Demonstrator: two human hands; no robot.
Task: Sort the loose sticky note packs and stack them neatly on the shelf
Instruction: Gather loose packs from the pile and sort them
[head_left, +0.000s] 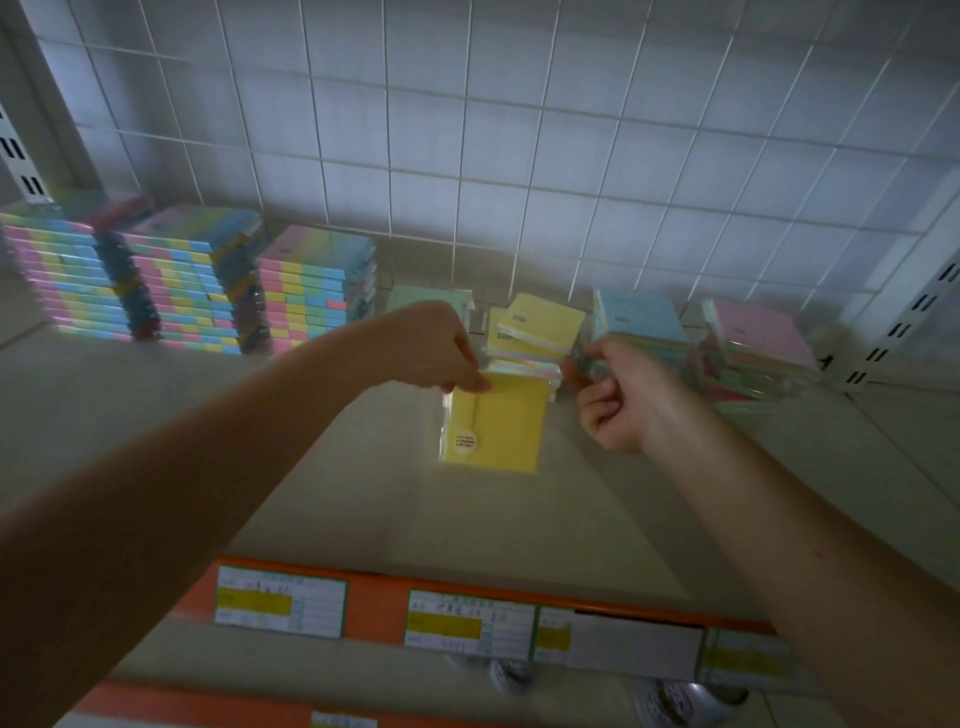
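My left hand pinches the top edge of a yellow sticky note pack in clear wrap, and the pack hangs tilted above the shelf. Just behind it stands a short stack topped with a yellow pack. A mint pack lies behind my left hand, partly hidden. My right hand is curled, its thumb and fingertips at the edge of the stack topped with a blue pack; whether it grips a pack is hidden. A pink-topped stack sits farther right.
Three tall stacks of multicolour packs stand at the back left. A white wire grid panel backs the shelf. Slotted uprights flank it. An orange price rail with labels runs along the front edge.
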